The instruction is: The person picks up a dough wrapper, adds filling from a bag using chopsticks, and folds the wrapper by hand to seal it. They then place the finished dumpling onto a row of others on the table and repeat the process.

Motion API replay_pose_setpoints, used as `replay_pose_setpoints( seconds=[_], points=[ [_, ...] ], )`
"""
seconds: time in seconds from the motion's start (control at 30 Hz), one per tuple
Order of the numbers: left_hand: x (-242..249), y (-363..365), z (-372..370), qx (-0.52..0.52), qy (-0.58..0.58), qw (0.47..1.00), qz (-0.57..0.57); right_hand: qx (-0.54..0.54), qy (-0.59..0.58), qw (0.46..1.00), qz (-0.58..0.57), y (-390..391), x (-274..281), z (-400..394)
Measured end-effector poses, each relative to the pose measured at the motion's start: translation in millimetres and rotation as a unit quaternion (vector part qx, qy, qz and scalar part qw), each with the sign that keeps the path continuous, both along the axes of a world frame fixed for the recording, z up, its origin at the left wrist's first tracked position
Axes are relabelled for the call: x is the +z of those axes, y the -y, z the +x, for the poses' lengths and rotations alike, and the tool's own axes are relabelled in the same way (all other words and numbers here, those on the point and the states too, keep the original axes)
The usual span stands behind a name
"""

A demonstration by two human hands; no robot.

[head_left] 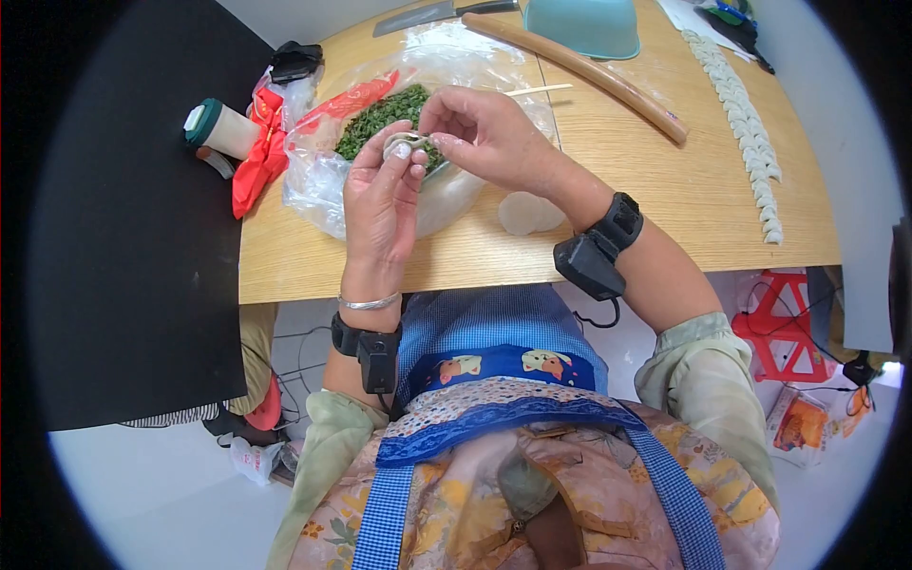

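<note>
Left hand point(377, 209) and right hand point(502, 138): fingers curled, pinching pale, curved dough wrapper point(407, 139). Likely light, soft, tearable; grip rim.

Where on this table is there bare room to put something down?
Mainly between the rolling pin and the long row of dumplings, down to the front edge of the table. A narrow strip runs along that edge, below the clear plastic bag and round wrappers. It is crowded around the chopped greens, where the left hand and right hand work.
</note>
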State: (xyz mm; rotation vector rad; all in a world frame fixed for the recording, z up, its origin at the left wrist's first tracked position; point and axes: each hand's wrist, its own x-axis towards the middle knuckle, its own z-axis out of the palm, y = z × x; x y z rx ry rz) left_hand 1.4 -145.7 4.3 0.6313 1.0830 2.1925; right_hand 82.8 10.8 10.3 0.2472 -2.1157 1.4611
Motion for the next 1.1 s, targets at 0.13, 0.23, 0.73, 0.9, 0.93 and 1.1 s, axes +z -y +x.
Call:
replay_pose_setpoints(
  seconds=[0.13,0.23,0.73,0.9,0.93,1.1],
  points=[
    [0,1,1,0.013,-0.004,1.000,-0.015,-0.016,-0.008,1.000,0.013,0,2,2],
    [0,1,1,0.024,-0.019,0.999,-0.028,-0.022,-0.010,1.000,0.019,0,2,2],
    [2,-1,9,0.053,-0.124,0.988,-0.072,-0.038,-0.004,0.999,0.004,-4,-5,-5],
    [3,-1,10,0.062,-0.110,0.988,-0.084,-0.044,-0.003,0.999,-0.026,-3,-2,-2],
    [2,-1,10,0.062,-0.110,0.988,-0.084,-0.045,-0.005,0.998,-0.032,-3,-2,-2],
    [1,0,8,0.060,-0.086,0.991,-0.078,-0.029,0.006,0.999,-0.041,-6,-4,-4]
  ],
)
